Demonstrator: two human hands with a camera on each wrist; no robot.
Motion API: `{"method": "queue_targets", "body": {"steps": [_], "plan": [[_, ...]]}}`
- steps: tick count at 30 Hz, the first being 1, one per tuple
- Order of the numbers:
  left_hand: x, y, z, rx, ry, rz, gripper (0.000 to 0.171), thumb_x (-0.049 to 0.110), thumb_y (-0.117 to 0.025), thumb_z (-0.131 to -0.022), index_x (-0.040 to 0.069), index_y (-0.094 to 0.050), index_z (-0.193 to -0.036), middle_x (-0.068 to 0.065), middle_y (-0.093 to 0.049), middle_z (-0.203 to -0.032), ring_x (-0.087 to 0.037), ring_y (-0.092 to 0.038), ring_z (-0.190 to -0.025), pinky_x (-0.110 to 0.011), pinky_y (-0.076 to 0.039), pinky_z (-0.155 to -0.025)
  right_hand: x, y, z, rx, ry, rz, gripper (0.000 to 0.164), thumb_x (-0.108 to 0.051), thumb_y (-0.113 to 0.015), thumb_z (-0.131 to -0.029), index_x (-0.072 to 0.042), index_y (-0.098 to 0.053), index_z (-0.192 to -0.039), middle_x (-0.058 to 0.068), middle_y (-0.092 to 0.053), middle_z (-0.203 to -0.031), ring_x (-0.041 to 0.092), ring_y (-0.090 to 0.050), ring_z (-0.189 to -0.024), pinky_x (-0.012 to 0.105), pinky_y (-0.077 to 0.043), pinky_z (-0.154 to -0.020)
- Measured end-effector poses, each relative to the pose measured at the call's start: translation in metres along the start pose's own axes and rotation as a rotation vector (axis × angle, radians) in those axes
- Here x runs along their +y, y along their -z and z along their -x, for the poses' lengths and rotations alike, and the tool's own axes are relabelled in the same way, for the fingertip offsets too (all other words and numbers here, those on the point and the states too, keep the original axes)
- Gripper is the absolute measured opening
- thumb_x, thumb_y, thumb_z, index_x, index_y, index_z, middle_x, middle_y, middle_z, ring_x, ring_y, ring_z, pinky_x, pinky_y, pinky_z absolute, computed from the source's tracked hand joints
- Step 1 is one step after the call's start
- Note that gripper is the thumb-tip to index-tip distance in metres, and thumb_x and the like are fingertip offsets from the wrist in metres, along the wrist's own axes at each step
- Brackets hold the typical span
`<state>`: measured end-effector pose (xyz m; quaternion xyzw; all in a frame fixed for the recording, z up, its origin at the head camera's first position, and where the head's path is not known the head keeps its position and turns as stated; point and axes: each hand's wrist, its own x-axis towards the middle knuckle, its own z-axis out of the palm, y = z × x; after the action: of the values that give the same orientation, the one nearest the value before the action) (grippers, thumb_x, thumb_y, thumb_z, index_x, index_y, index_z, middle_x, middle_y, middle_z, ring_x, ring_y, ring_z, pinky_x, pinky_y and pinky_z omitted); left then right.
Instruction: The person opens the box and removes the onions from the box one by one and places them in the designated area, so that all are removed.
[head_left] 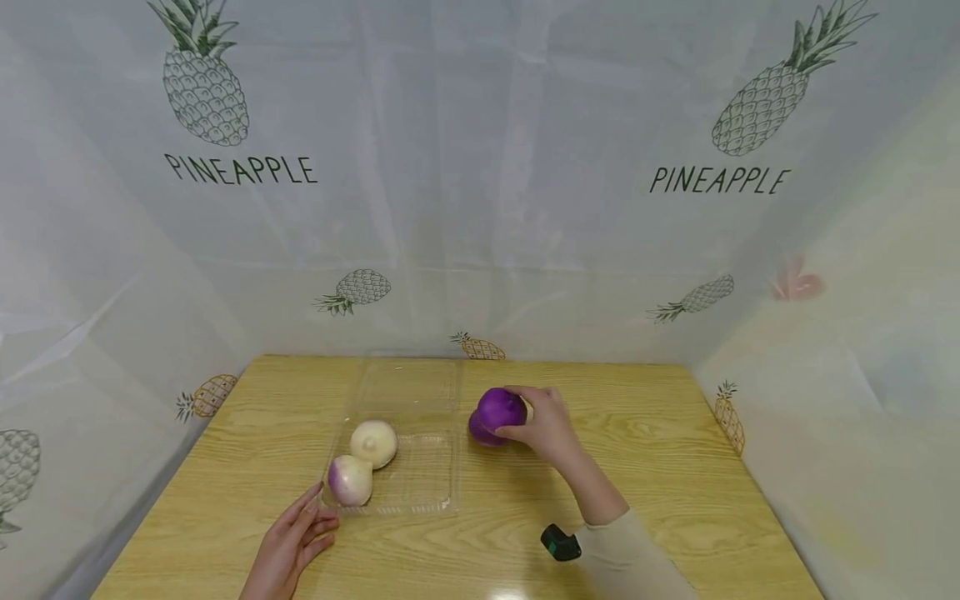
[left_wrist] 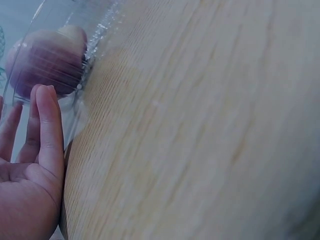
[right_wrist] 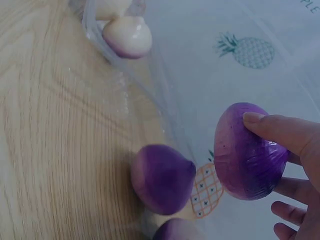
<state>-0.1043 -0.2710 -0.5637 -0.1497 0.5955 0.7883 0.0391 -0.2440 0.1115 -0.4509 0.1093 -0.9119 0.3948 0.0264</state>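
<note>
My right hand [head_left: 547, 425] pinches a purple onion [right_wrist: 245, 155] between thumb and fingers, above the table. Below it, a second purple onion [right_wrist: 162, 179] rests on the wood, partly hidden in the head view. A third purple-and-pale onion [right_wrist: 179, 231] is cut off by the right wrist view's bottom edge. My left hand [head_left: 292, 537] touches the front left corner of a clear plastic clamshell box [head_left: 456, 471], fingers fairly straight. In the box's left side sit a cream onion [head_left: 374, 443] and a white onion tinged purple [head_left: 350, 481], side by side.
The box's clear lid [head_left: 408, 385] lies folded back toward the rear. Under everything is a wooden table [head_left: 645, 467]. A pale pineapple-print curtain [head_left: 487, 208] encloses its back and sides. A black device [head_left: 560, 542] sits by the right sleeve.
</note>
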Motion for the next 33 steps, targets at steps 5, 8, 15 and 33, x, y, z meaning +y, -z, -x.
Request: {"method": "queue_targets", "body": {"steps": [5, 8, 15, 33], "plan": [[0.000, 0.000, 0.000, -0.001, 0.004, 0.012, 0.022, 0.031, -0.052, -0.103, 0.049, -0.063, -0.108, -0.004, -0.063, -0.102, -0.015, -0.065, -0.093, -0.031, -0.056, -0.080, 0.013, 0.014, -0.001, 0.001, -0.013, 0.037, 0.065, -0.026, -0.090, -0.071, -0.018, -0.064, -0.130, 0.004, -0.060, -0.127, 0.032, -0.040, -0.120, 0.059, -0.042, -0.093], [-0.001, 0.000, 0.000, -0.010, -0.002, 0.022, 0.023, 0.031, -0.051, -0.103, 0.049, -0.064, -0.108, -0.003, -0.064, -0.101, -0.014, -0.065, -0.092, -0.030, -0.056, -0.080, 0.021, 0.022, -0.002, 0.008, -0.024, 0.065, 0.066, -0.026, -0.089, -0.071, -0.016, -0.063, -0.131, 0.007, -0.059, -0.127, 0.034, -0.039, -0.122, 0.060, -0.041, -0.094], [0.000, 0.001, 0.000, -0.044, -0.039, 0.048, 0.024, 0.029, -0.051, -0.104, 0.047, -0.065, -0.112, -0.002, -0.066, -0.101, -0.014, -0.065, -0.092, -0.030, -0.057, -0.080, 0.038, 0.038, -0.004, 0.028, 0.008, 0.115, 0.066, -0.024, -0.089, -0.072, -0.011, -0.062, -0.131, 0.010, -0.060, -0.129, 0.037, -0.038, -0.123, 0.062, -0.037, -0.097], [-0.001, 0.001, -0.001, -0.043, -0.032, 0.057, 0.022, 0.029, -0.051, -0.103, 0.044, -0.064, -0.113, -0.004, -0.066, -0.102, -0.015, -0.065, -0.093, -0.030, -0.056, -0.081, 0.077, 0.064, 0.002, 0.053, 0.012, 0.192, 0.065, -0.023, -0.087, -0.073, -0.004, -0.061, -0.130, 0.017, -0.059, -0.129, 0.044, -0.040, -0.121, 0.066, -0.030, -0.098]]}}
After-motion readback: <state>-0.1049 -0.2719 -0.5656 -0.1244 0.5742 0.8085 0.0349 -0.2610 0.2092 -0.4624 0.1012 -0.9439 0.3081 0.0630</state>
